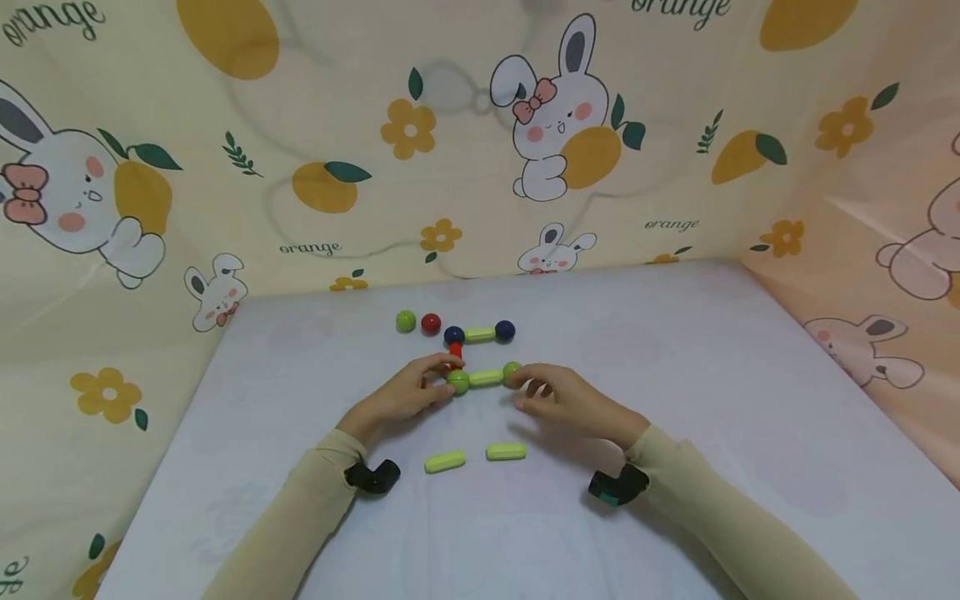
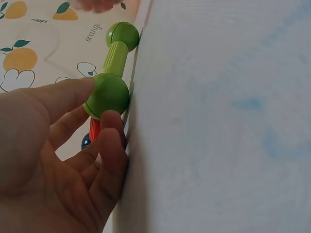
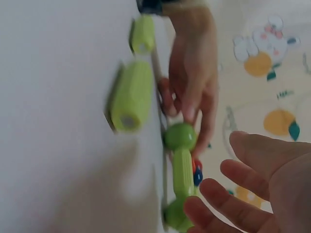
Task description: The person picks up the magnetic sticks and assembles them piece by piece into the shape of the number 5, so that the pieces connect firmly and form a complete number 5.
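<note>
A joined piece of toy balls and rods lies on the white table (image 1: pixel 675 375). My left hand (image 1: pixel 401 392) pinches its near-left green ball (image 1: pixel 458 382) between thumb and fingers. From that ball a yellow-green rod (image 1: pixel 486 378) runs right to another green ball (image 1: pixel 512 371). A red rod (image 1: pixel 455 352), partly behind my left fingers, leads back to a dark blue ball (image 1: pixel 453 336). Another yellow-green rod (image 1: pixel 480 334) links this to a second dark blue ball (image 1: pixel 505 331). Beside the right green ball, my right hand (image 1: pixel 566 400) has its fingers loosely spread, as the right wrist view shows.
Two loose yellow-green rods, a left one (image 1: pixel 445 462) and a right one (image 1: pixel 506 452), lie nearer to me. Behind the left hand sit a loose green ball (image 1: pixel 406 321) and a red ball (image 1: pixel 431 323). A printed cloth (image 1: pixel 465 167) hangs behind the table.
</note>
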`<state>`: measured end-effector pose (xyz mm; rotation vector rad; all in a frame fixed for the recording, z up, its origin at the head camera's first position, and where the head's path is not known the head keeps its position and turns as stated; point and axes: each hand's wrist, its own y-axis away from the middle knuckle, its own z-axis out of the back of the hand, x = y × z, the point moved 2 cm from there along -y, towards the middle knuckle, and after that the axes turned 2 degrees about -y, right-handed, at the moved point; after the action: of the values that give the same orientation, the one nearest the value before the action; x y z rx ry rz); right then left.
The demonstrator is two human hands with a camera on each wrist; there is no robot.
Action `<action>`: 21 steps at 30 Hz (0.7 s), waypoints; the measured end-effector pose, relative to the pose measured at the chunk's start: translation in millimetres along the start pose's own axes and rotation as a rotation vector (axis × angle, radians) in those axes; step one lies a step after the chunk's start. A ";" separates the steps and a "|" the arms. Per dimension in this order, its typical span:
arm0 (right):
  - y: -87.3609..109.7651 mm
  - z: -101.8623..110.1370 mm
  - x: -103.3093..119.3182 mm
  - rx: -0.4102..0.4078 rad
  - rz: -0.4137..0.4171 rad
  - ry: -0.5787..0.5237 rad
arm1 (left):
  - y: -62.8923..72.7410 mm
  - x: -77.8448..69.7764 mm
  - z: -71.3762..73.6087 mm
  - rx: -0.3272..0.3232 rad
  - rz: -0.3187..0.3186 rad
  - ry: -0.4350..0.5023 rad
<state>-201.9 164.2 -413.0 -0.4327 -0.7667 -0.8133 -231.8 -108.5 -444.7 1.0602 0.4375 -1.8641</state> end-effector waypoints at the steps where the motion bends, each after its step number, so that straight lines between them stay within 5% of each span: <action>1: 2.6 -2.7 2.8 0.018 0.011 -0.001 | -0.1 0.0 0.0 0.000 -0.002 -0.001; 9: 17.0 -23.2 11.3 0.148 0.013 0.005 | -1.1 1.3 -0.5 -0.011 0.008 -0.009; 21: 19.6 -39.4 9.0 0.207 0.044 0.135 | -2.1 1.1 -3.2 -0.007 0.049 0.031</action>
<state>-165.3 148.0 -433.3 -0.2063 -0.7047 -0.7067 -232.3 -105.8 -447.6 1.0864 0.4320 -1.8037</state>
